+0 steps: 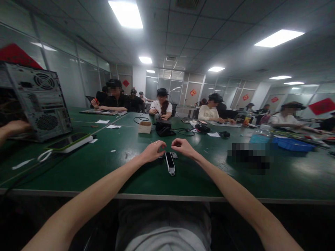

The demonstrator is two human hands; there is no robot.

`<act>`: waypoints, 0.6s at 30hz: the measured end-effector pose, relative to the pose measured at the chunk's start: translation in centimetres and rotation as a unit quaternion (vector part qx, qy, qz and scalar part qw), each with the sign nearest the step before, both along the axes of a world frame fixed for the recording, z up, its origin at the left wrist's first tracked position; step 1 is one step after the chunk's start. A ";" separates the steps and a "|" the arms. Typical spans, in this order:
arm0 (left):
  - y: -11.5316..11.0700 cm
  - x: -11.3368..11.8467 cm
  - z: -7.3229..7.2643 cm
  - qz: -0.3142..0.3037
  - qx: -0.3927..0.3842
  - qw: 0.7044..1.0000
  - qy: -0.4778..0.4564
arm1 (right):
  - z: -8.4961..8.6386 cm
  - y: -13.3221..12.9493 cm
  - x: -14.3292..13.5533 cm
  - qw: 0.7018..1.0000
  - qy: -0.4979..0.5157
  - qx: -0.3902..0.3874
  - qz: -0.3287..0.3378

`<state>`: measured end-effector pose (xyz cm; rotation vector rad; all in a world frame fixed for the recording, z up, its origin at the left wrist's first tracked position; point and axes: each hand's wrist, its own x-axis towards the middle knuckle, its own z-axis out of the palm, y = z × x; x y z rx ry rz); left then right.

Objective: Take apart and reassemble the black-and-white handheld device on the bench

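A slim white handheld device point(170, 163) with a long dark screen lies on the green table, its narrow end toward me. My left hand point(154, 151) hovers beside its far end on the left, fingers bent and thumb apart, with nothing visible between them. On the other side, my right hand point(184, 147) is curled loosely, fingertips and thumb apart and holding nothing that I can see. Just below the right fingers sits a small greyish piece point(174, 155), too small to name. A pale bit under the left fingertips is mostly hidden.
An open computer case point(43, 101) stands at left, with another person's hand point(15, 129) at it. Nearby lies a green-edged phone point(68, 141) on a white object. Ahead are a small box point(144, 127) and black gear point(164, 128); at right, a blue tray point(293, 143).
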<state>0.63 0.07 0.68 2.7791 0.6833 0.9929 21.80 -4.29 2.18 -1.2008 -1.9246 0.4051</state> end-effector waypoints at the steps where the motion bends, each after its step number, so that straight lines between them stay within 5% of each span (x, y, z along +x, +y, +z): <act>1: -0.2 0.1 0.0 -0.010 0.003 1.000 0.002 | -0.1 -0.1 -0.5 1.000 0.022 -0.002 0.011; 8: -0.8 0.2 0.4 0.004 0.018 1.000 0.000 | -0.5 -0.8 -2.6 0.996 0.066 -0.034 0.050; 18: -1.0 0.0 0.7 0.026 0.020 0.999 -0.013 | -0.6 -0.6 -2.8 0.998 0.059 -0.019 0.022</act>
